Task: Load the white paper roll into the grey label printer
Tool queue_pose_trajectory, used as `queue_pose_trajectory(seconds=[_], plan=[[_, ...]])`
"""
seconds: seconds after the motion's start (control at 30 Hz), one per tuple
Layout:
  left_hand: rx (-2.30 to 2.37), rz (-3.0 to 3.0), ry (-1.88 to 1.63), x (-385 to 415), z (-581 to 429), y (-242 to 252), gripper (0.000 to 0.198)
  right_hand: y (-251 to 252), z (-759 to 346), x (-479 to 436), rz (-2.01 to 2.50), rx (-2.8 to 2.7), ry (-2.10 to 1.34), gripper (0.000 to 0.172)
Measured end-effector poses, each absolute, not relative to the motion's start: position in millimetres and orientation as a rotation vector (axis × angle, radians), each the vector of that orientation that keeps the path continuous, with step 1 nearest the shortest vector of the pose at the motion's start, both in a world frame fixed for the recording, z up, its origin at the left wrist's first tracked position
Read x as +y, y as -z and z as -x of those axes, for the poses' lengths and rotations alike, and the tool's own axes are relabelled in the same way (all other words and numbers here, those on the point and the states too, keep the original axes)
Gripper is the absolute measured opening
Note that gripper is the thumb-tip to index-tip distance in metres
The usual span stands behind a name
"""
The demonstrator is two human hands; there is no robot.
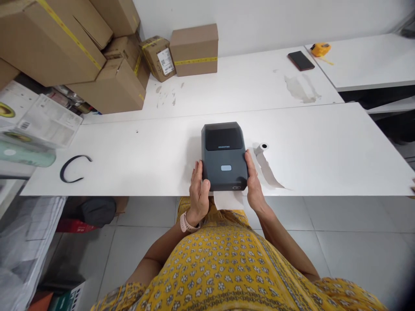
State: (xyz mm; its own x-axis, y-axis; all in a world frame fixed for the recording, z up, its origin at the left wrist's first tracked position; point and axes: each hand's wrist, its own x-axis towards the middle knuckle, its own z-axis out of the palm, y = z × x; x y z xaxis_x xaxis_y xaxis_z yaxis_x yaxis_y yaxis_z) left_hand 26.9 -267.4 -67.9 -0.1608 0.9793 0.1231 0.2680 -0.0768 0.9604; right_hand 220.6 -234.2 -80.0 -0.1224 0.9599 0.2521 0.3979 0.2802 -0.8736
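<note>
Well, printer [226, 157], long axis outward (paper [228, 201] nearest)

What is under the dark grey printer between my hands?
The printer is over the white table, whose surface shows around it. A white paper strip sticks out past its near edge. Anything directly beneath is covered by its body.

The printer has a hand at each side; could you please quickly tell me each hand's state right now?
Left hand: open, against the left side of the dark grey printer.
Right hand: open, against the printer's right side.
</note>
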Motion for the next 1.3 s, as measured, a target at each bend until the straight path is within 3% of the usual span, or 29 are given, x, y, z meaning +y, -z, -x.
queue_pose_trajectory(seconds=[0.33,0.53,0.63,0.73,0.97,1.03,1.17,1.23,1.3], plan=[[1.47,-1.421,-1.337,-265,-26,60,0.061,65,-223,-232,1.249,-1.707,-0.765,0.072],[1.254,-1.373,-1.732,-206,-15,30,0.055,8,-222,-177,1.05,-1.763,-0.435,0.09],[1.29,-1.302,-1.86,-162,-10,30,0.053,-22,-212,-127,0.963,-1.697,-0.372,0.083],[1.369,-1.279,-1.729,-135,-7,50,0.047,-41,-204,-67,0.953,-1.634,-0.335,0.077],[1.401,-1.33,-1.375,-148,-6,90,0.046,-42,-208,59,0.969,-1.623,-0.472,0.088],[1.352,-1.339,-1.32,-155,-3,92,0.052,-44,-209,58,0.976,-1.658,-0.464,0.083],[1.315,-1.329,-1.174,-158,4,95,0.071,-51,-211,-12,0.865,-1.498,-0.247,0.055],[1.328,-1.337,-1.141,-156,6,96,0.072,-45,-213,-59,0.845,-1.383,-0.136,0.042],[1.371,-1.355,-1.13,-152,5,97,0.071,-31,-214,-95,0.896,-1.612,-0.208,0.037]])
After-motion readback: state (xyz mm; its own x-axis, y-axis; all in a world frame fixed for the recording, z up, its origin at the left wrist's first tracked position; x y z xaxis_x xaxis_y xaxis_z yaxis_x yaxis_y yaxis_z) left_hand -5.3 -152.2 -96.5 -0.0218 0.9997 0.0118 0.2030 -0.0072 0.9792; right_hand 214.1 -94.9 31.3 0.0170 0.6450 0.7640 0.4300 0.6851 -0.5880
